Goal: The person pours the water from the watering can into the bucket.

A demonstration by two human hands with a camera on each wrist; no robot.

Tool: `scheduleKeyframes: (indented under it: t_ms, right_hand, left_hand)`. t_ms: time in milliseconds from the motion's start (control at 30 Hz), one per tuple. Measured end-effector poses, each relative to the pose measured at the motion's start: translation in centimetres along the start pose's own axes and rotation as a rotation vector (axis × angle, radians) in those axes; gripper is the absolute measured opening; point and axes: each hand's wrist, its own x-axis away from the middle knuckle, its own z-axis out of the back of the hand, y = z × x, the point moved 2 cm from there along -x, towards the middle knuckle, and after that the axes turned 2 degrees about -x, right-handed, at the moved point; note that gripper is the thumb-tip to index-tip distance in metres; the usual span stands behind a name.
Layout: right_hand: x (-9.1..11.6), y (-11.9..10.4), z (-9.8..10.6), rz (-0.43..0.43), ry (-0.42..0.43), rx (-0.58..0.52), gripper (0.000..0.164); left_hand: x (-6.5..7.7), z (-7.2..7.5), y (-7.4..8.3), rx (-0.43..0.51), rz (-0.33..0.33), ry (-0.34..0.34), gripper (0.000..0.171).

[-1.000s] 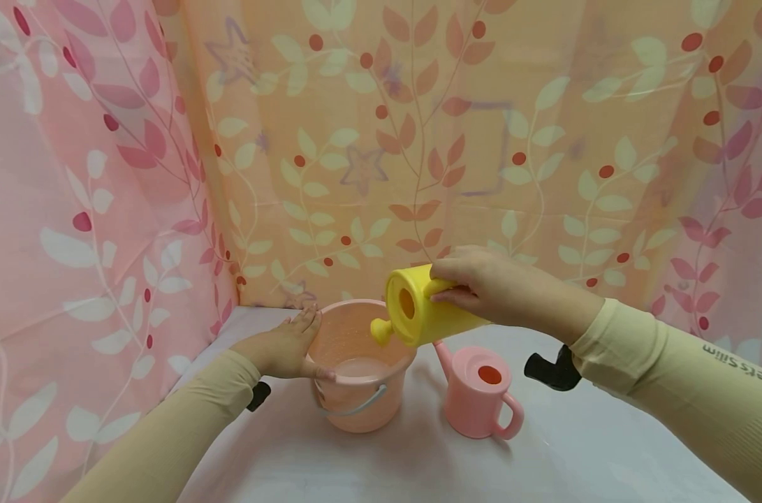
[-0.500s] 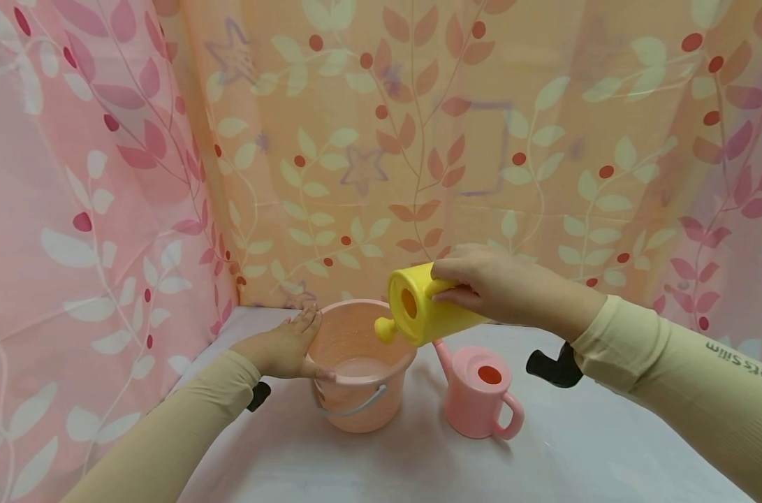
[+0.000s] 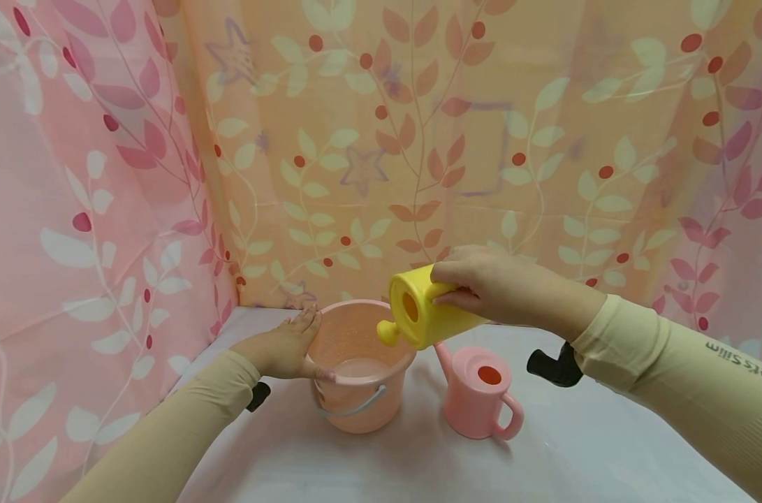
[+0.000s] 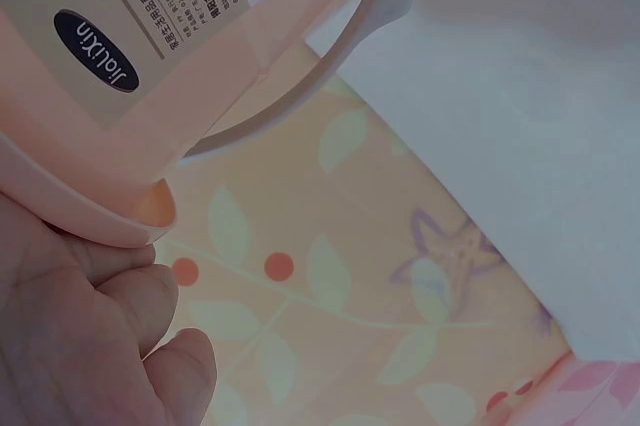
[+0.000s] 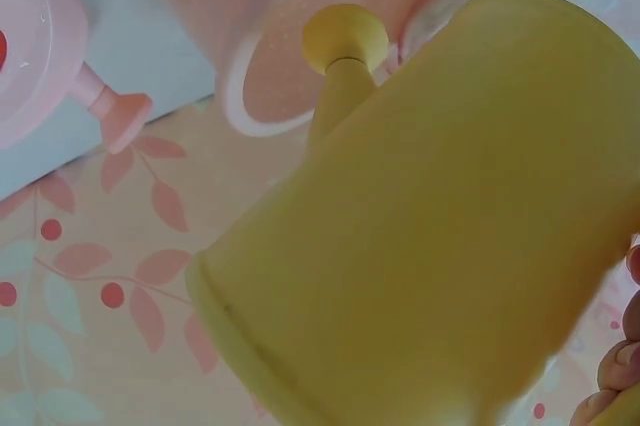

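In the head view my right hand [image 3: 481, 279] grips the handle of a yellow watering can [image 3: 446, 325], tipped to the left. Its round-tipped spout [image 3: 387, 332] overlaps the mouth of a peach-pink bucket [image 3: 363, 412]. My left hand [image 3: 284, 346] rests on the bucket's left rim, fingers extended and thumb across the front edge. The bucket's pale handle [image 3: 358, 405] hangs down in front. In the left wrist view the fingers [image 4: 135, 301] touch the underside of the rim near a printed label [image 4: 110, 31]. The can's body [image 5: 440, 216] fills much of the right wrist view.
A pink watering can [image 3: 475, 398] stands upright just right of the bucket, its spout pointing up and left. Both stand on a white tabletop [image 3: 381, 471]. A leaf-patterned curtain [image 3: 381, 140] hangs behind, with a pink one [image 3: 85, 279] at the left.
The yellow watering can has shifted slightly to the right, still tilted over the bucket, with my right hand on its handle. The left hand, bucket and pink watering can stay in place.
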Motion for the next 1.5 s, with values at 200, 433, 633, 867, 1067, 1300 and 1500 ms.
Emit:
scheduleKeyframes:
  t_ms: [200, 433, 633, 867, 1067, 1300, 1500]
  right_hand:
    - [0.07, 0.04, -0.14, 0.008, 0.001, 0.008, 0.024]
    - [0.10, 0.05, -0.11, -0.012, -0.023, 0.002, 0.023]
    - [0.08, -0.01, -0.12, -0.006, -0.025, 0.005, 0.023]
    - [0.15, 0.00, -0.21, 0.002, -0.020, 0.011, 0.025]
    - [0.17, 0.10, -0.33, 0.003, -0.016, 0.022, 0.024]
    - [0.22, 0.19, -0.44, -0.004, -0.031, 0.013, 0.022]
    - [0.22, 0.22, -0.51, -0.012, -0.044, 0.000, 0.022]
  left_hand:
    - [-0.02, 0.04, -0.03, -0.001, -0.005, 0.003, 0.121]
    - [0.15, 0.30, 0.14, 0.006, -0.010, 0.004, 0.120]
    - [0.23, 0.32, 0.23, 0.007, -0.010, 0.007, 0.119]
    - [0.25, 0.26, 0.24, 0.008, -0.009, 0.004, 0.120]
    - [0.09, 0.22, 0.16, -0.002, -0.007, -0.008, 0.120]
    - [0.04, 0.22, 0.16, 0.002, -0.009, -0.011, 0.121]
    - [-0.07, 0.10, 0.03, 0.000, -0.005, -0.010, 0.121]
